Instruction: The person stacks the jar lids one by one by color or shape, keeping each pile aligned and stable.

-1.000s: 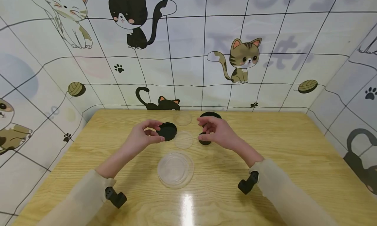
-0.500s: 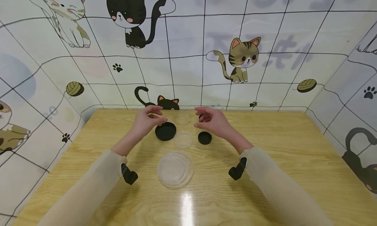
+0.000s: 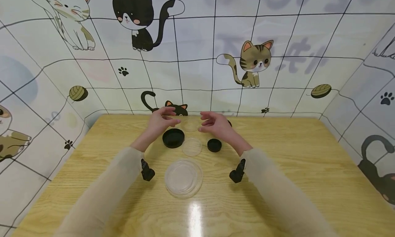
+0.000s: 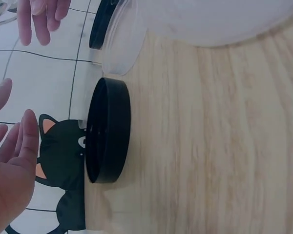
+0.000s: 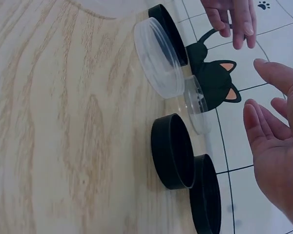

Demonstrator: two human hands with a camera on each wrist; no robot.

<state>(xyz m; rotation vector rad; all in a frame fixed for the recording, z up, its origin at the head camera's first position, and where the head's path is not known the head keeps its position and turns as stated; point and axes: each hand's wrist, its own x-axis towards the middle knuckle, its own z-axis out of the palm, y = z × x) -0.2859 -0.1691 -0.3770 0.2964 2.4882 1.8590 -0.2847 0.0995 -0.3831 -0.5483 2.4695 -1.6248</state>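
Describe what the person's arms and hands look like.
The left sleeve and right sleeve are long, loose and plain cream. A black, boxy left wrist unit and matching right wrist unit sit at the cuffs. The left hand and right hand are ungloved.

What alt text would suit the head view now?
A left hand and a right hand, both empty, flank a far clear dish at the back of a wooden table. Nearer are a large black dish, a small black dish and a middle clear dish, with a wide clear dish closest. A cat-print wall stands behind.
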